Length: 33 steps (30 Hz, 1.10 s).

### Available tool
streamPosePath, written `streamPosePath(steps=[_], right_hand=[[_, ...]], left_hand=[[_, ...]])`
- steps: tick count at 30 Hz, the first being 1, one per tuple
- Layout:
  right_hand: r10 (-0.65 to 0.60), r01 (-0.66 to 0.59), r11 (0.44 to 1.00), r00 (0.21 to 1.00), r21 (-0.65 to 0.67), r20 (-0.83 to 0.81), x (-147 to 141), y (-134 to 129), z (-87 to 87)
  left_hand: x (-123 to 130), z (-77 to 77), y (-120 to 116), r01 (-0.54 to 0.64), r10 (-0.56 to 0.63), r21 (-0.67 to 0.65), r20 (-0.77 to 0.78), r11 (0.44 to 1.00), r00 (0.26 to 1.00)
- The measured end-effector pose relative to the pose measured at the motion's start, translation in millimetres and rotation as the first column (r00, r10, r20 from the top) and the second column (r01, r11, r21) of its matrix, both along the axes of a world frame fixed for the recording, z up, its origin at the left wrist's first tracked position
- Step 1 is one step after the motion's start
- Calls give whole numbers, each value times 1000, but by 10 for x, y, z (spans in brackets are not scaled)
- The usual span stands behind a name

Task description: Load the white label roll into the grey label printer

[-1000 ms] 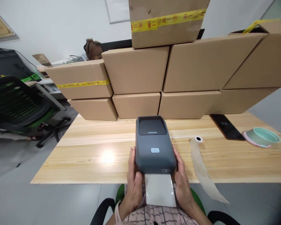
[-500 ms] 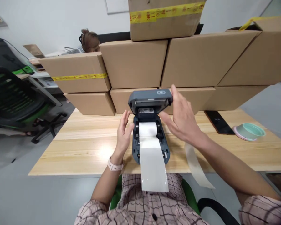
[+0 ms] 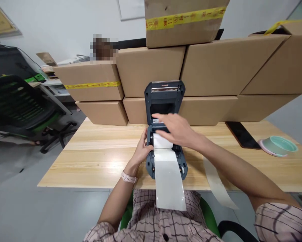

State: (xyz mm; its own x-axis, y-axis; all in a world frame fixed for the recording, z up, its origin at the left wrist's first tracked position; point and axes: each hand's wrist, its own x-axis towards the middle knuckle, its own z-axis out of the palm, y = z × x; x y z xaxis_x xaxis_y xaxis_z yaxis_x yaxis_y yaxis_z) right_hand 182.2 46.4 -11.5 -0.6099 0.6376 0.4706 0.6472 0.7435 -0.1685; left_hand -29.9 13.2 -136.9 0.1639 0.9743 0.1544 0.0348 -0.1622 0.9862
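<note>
A dark grey label printer (image 3: 150,168) stands near the table's front edge with its lid (image 3: 163,97) raised upright. Inside it lies a white label roll (image 3: 162,141), and its strip (image 3: 169,185) hangs over the front edge toward my lap. My left hand (image 3: 141,149) rests against the printer's left side, thumb apart from the fingers, holding nothing. Over the roll hovers my right hand (image 3: 177,129), slightly blurred, with its fingers spread; it covers part of the printer's right side. A loose paper strip (image 3: 218,185) droops off the table below my right forearm.
Cardboard boxes (image 3: 209,70) form a wall behind the printer. A black phone (image 3: 242,135) and a green bowl (image 3: 279,146) are on the right of the wooden table (image 3: 90,161). An office chair (image 3: 22,104) stands at left. Behind the boxes shows a person's head (image 3: 103,48), pixelated.
The printer's lid has swung up from half raised to upright. My right hand left the lid and moved left and down over the roll. My left hand came against the printer's side.
</note>
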Motion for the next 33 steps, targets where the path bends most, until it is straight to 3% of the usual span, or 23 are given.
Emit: streamPosePath(steps=[3,7,9,12,14,17,19,21,24,29,33], right_hand=[[173,-116,947,970,-299,171,-33,53,-282],[222,-75,887,934,-456,279,-86,278,-414],[261,-104,851,934,-515,243,-74,312,-329],[405,-298,753,913,-587,55,104,228,-57],[427,-391,710,900,-586,-84,340,135,153],[280,-354,762,935,-542,-216,771,48,363],[118,-237,817,961,-526,-251,1022,58,366],[-59,-93,836,965,-541,-256,1186,118,242],[-242,57,811,939,-582,-246,1240,255,-120],[-323,33,732,896,-681,-304,1084,418,-715],[-325,-31,651,892,-759,-315,1252,364,-776]], left_hand=[[3,-4,11,10,-10,9,-7,1000,1000],[11,40,1,1,2,-66,44,998,999],[23,90,-21,-11,18,-106,68,994,998],[57,182,-71,-24,37,-140,91,990,995],[87,238,-105,-15,29,-136,105,991,994],[124,289,-134,0,12,-104,119,995,993],[134,295,-134,5,6,-85,126,996,992],[134,282,-123,14,-5,-73,123,997,992],[124,255,-103,24,-17,-69,101,997,995],[105,232,-93,22,-14,-100,83,995,996],[97,222,-96,30,-23,-93,74,995,997]])
